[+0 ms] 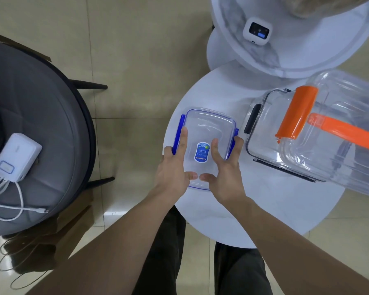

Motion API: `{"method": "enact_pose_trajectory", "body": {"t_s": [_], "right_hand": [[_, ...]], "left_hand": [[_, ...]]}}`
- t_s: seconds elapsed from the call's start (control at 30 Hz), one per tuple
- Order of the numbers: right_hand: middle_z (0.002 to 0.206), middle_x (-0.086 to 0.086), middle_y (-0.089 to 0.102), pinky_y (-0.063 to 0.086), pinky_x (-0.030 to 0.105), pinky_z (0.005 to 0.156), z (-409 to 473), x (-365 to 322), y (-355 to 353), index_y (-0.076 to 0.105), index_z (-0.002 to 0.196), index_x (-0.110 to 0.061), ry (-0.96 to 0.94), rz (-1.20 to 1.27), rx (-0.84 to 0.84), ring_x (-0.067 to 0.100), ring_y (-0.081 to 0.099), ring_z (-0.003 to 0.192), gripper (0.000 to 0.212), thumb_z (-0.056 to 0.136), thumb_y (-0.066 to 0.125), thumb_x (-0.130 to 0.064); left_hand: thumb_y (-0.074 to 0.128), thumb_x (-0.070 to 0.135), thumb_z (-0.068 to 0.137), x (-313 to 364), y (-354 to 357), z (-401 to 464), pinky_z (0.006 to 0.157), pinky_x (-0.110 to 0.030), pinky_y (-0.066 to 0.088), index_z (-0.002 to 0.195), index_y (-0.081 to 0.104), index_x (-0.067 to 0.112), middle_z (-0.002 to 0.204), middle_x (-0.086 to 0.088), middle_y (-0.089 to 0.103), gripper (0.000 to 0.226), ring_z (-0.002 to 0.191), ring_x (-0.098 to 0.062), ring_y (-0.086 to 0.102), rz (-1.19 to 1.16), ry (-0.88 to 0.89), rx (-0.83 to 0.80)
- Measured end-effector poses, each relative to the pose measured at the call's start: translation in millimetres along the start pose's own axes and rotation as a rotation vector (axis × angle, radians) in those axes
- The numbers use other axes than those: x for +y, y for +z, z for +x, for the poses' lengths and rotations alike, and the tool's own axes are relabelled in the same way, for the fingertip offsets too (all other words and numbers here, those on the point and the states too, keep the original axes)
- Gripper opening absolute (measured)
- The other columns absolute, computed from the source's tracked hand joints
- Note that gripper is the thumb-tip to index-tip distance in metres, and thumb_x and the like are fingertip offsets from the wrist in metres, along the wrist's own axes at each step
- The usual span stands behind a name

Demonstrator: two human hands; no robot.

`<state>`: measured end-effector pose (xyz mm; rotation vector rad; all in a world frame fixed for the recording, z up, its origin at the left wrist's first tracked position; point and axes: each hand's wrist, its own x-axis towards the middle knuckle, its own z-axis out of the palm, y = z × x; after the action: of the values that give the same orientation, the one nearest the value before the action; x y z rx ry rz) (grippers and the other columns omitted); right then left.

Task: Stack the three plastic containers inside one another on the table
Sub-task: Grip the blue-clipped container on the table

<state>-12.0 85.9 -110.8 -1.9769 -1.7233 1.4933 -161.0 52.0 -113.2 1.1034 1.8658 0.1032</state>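
Two hands are holding one small clear box with blue clips. The left hand is gripping its left side, with fingers lying over the rim by the long blue clip. The right hand is gripping the right side the same way, and both thumbs are pressing on the near edge. Holding both sides is probably helping to keep the box level, because it is light and slippery.

The box is sitting on, or just above, the near left part of the white table; I cannot tell which. A blue sticker is showing through its clear base or lid.

To the right, just beside it, a bigger box with black clips is lying on the table. An even bigger box with orange clips is resting tilted on top of it, reaching off to the far right. It may be sitting partly inside, but the clear walls are making that hard to see.

I think the small box is the last one to go in. The hands are likely getting ready to lift it to the right. The tilted orange box may be blocking the way.
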Motion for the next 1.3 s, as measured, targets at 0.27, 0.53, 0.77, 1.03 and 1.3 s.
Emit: {"method": "enact_pose_trajectory", "body": {"t_s": [0.27, 0.53, 0.77, 1.03, 1.3], "right_hand": [[0.166, -0.001, -0.023, 0.024, 0.024, 0.113, -13.0, 7.5, 1.5, 0.001, 0.156, -0.042, -0.126, -0.28, -0.018, 0.022, 0.011, 0.151, 0.109, 0.085, 0.077, -0.01], [0.166, -0.001, -0.009, 0.033, 0.032, 0.117, -14.1, 10.5, 0.6, -0.009, 0.151, -0.051, -0.079, -0.296, -0.02, 0.02, 0.015, 0.152, 0.114, 0.084, 0.079, -0.026], [0.165, -0.003, 0.001, 0.032, 0.033, 0.117, -25.1, 9.0, 0.8, 0.001, 0.156, -0.044, -0.079, -0.278, -0.044, 0.018, 0.017, 0.151, 0.114, 0.08, 0.082, -0.019], [0.165, -0.003, 0.003, 0.024, 0.02, 0.106, -44.9, -6.9, -14.8, 0.005, 0.157, -0.041, -0.139, -0.276, -0.049, 0.018, 0.016, 0.151, 0.111, 0.08, 0.082, -0.022], [0.164, -0.007, -0.004, 0.029, 0.024, 0.11, -75.6, -43.2, -48.5, 0.004, 0.155, -0.048, -0.184, -0.266, -0.104, 0.016, 0.012, 0.151, 0.111, 0.08, 0.082, -0.023]], "left_hand": [[0.082, 0.027, 0.078, 3.6, 0.7, -5.6, 0.065, -0.027, 0.046, 0.14, -0.029, 0.059, 0.113, -0.005, 0.036, 0.131, 0.076, -0.015, 0.051, -0.031, -0.01, 0.023], [0.085, 0.029, 0.074, 2.8, -0.2, -7.9, 0.073, -0.024, 0.045, 0.151, -0.012, 0.052, 0.123, -0.005, 0.039, 0.126, 0.096, -0.017, 0.054, -0.101, -0.008, 0.029], [0.071, 0.033, 0.087, -2.2, -8.7, -28.6, 0.085, -0.027, 0.046, 0.156, -0.001, 0.044, 0.124, -0.005, 0.053, 0.1, 0.1, -0.012, 0.048, -0.192, 0.031, 0.081], [0.073, 0.036, 0.087, 4.3, -33.8, -52.7, 0.088, -0.038, 0.059, 0.154, 0.023, 0.03, 0.134, 0.009, 0.061, 0.085, 0.11, -0.013, 0.063, -0.381, 0.037, 0.191], [0.072, 0.045, 0.085, 15.7, -66.6, -90.6, 0.049, -0.003, 0.045, 0.115, 0.053, 0.034, 0.088, 0.036, 0.057, 0.037, 0.074, 0.016, 0.064, -0.367, -0.024, 0.258]]}}
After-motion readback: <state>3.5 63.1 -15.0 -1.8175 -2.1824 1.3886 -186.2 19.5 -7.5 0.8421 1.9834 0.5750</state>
